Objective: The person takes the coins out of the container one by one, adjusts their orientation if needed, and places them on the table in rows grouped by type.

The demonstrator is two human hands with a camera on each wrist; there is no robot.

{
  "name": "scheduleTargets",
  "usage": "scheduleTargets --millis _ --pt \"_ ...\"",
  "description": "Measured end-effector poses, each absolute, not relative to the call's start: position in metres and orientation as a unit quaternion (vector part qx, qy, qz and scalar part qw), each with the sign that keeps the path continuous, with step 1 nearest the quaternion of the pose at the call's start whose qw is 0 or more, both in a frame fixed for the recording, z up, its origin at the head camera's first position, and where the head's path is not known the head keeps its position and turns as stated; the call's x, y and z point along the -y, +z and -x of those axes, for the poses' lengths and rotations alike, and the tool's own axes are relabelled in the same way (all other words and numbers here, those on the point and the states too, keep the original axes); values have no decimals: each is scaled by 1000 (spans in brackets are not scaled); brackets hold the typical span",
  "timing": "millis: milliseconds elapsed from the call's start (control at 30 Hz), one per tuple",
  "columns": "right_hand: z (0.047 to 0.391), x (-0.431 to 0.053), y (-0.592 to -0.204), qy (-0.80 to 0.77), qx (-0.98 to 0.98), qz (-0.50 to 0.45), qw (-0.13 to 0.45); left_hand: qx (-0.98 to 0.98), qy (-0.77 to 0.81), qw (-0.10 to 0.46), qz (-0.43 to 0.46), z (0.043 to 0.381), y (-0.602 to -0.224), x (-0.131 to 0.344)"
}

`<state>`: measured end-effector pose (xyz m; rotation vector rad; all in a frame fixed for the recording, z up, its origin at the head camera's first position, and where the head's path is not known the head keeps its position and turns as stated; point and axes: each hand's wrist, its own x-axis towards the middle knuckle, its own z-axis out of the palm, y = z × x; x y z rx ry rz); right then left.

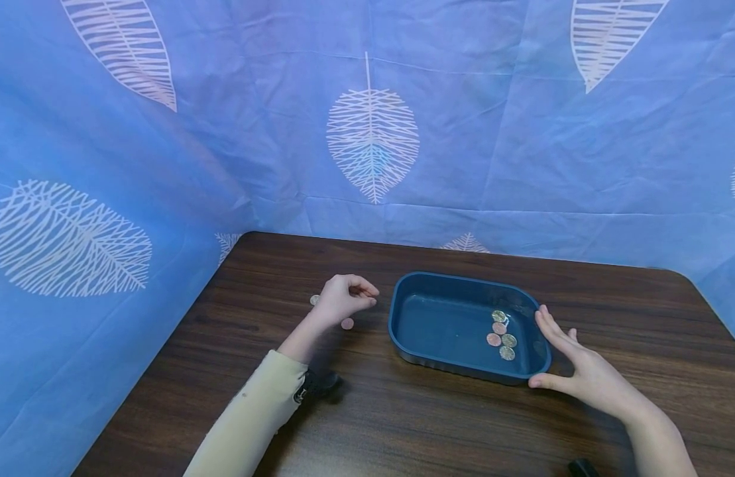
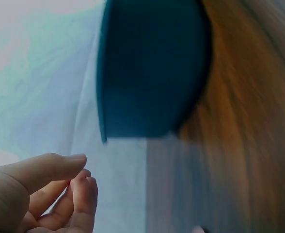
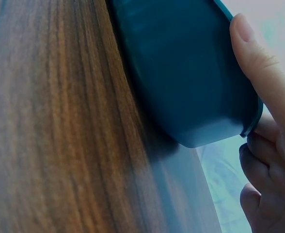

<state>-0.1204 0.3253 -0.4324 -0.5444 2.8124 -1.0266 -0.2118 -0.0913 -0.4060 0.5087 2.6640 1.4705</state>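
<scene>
A blue plastic tray point(image 1: 445, 331) with rounded corners stands on the table, and several coins point(image 1: 508, 340) lie inside its right part. My left hand point(image 1: 343, 298) hovers left of the tray, with fingers bent and the thumb close to them. No coin shows between the fingertips in the left wrist view, though a small one could be hidden. Close by that hand, a silvery coin point(image 1: 315, 300) and a coppery coin point(image 1: 347, 324) lie on the wood. At the tray's right end, my right hand point(image 1: 582, 371) rests fairly straight, spread fingers and thumb against the rim.
The dark wooden table point(image 1: 403, 424) reaches back to a blue leaf-patterned cloth point(image 1: 462, 132) hanging behind and at the left. A black strap device point(image 1: 316, 384) sits at the left wrist. Part of a black object point(image 1: 582, 468) shows at the lower right.
</scene>
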Motion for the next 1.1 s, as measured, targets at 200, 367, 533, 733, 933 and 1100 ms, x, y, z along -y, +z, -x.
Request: scheduleTargets --millis 200,367,533,733,933,1100 --pt "120 -325 -433 -337 -923 178 49 -844 497 41 -198 212 -393 64" --pt "120 -325 -433 -334 -924 178 49 -827 515 65 -216 213 -385 38" --pt "121 -326 -432 -338 -923 177 50 -818 514 87 -244 213 -383 9" --pt "122 -326 -433 -335 -924 174 55 -802 518 110 -275 212 -378 -25" --pt "124 -327 -431 -344 -921 175 57 -798 515 127 -288 213 -381 -56" --pt "125 -329 -431 -350 -917 181 56 -800 510 140 -284 212 -386 -80"
